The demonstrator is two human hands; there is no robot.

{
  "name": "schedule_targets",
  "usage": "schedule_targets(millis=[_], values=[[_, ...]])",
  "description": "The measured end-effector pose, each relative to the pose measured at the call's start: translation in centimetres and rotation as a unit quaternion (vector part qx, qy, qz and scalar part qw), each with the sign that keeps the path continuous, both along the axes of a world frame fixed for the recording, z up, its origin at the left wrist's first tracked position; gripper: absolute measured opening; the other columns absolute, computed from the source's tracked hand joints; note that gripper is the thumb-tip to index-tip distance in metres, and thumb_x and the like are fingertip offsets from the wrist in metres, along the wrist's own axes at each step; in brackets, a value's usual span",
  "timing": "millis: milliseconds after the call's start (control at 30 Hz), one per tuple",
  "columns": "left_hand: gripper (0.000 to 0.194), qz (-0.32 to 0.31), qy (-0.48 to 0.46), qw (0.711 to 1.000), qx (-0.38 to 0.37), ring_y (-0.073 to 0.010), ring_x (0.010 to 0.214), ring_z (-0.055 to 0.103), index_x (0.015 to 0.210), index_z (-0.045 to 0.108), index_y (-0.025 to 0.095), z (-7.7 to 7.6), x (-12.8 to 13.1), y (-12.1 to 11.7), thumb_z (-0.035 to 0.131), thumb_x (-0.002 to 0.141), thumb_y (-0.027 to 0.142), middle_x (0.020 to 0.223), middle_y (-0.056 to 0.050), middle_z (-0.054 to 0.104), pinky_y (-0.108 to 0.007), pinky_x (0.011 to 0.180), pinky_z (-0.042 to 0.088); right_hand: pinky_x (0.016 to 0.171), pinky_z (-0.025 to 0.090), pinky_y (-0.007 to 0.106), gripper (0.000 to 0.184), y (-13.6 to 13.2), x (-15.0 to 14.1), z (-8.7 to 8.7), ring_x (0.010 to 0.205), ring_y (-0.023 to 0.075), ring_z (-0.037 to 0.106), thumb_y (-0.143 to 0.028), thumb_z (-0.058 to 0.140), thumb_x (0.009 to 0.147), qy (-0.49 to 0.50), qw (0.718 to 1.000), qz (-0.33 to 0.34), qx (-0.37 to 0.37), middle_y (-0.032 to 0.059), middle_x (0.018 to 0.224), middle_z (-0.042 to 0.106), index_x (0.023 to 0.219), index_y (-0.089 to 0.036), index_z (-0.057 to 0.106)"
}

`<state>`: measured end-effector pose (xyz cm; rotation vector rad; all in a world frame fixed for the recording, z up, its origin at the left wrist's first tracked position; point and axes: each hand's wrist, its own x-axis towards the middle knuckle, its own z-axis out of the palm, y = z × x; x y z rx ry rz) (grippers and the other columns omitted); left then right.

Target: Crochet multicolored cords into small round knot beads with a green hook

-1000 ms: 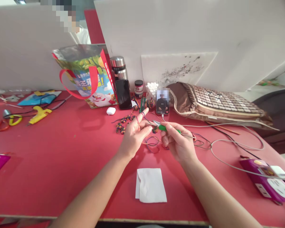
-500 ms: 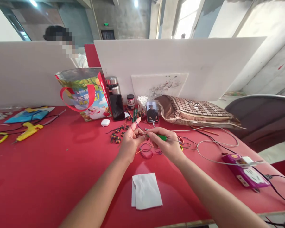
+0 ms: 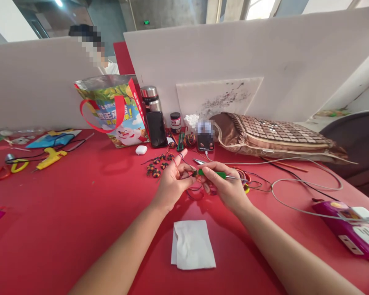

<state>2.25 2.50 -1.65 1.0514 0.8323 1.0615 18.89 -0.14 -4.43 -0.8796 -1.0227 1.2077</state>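
My right hand (image 3: 224,184) is closed around a crochet hook (image 3: 222,174) with a green grip. Thin metal shows at both ends of the grip. Yarn runs over the raised index finger of my left hand (image 3: 169,184), whose thumb and other fingers pinch a small dark piece of yarn work (image 3: 194,173). The hook's left end reaches to that piece; fingers partly hide it. Below the hands, loose reddish yarn (image 3: 196,194) lies in loops on the table. Several small multicoloured crocheted pieces (image 3: 156,173) lie just left of my left hand.
On the red table (image 3: 117,229) are a folded white tissue (image 3: 193,246), a propped phone (image 3: 205,143), a dark phone (image 3: 156,129), a shopping bag (image 3: 110,114), a yellow glue gun (image 3: 51,158), a brown cushion (image 3: 273,135) and a purple power strip (image 3: 341,223) with cables. A person sits behind the board.
The camera view has tilted down, so the objects appear shifted. My right hand sits slightly farther from my left, and more of the green grip shows between them.
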Motion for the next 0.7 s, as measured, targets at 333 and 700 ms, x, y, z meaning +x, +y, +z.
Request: schedule_targets(millis=[333, 700], values=[[0.099, 0.003, -0.058, 0.998, -0.031, -0.0104, 0.073, 0.063, 0.159, 0.055, 0.014, -0.25, -0.37, 0.37, 0.093, 0.068, 0.018, 0.091, 0.000, 0.077, -0.027, 0.075, 0.049, 0.050, 0.050, 0.023, 0.027, -0.17, -0.76, -0.59, 0.049, 0.0102, 0.062, -0.043, 0.093, 0.085, 0.026, 1.000, -0.014, 0.002, -0.0015, 0.064, 0.071, 0.099, -0.020, 0.086], [0.124, 0.017, -0.034, 0.999, -0.035, -0.0133, 0.081, 0.068, 0.175, 0.036, 0.020, -0.52, -0.25, 0.38, 0.100, 0.069, 0.024, 0.078, 0.005, 0.074, -0.029, 0.087, 0.051, 0.049, 0.054, 0.026, 0.032, -0.57, -0.99, 0.19, 0.050, 0.0125, 0.065, -0.039, 0.096, 0.079, 0.042, 0.999, -0.026, -0.012, -0.0014, 0.067, 0.074, 0.101, -0.020, 0.083]])
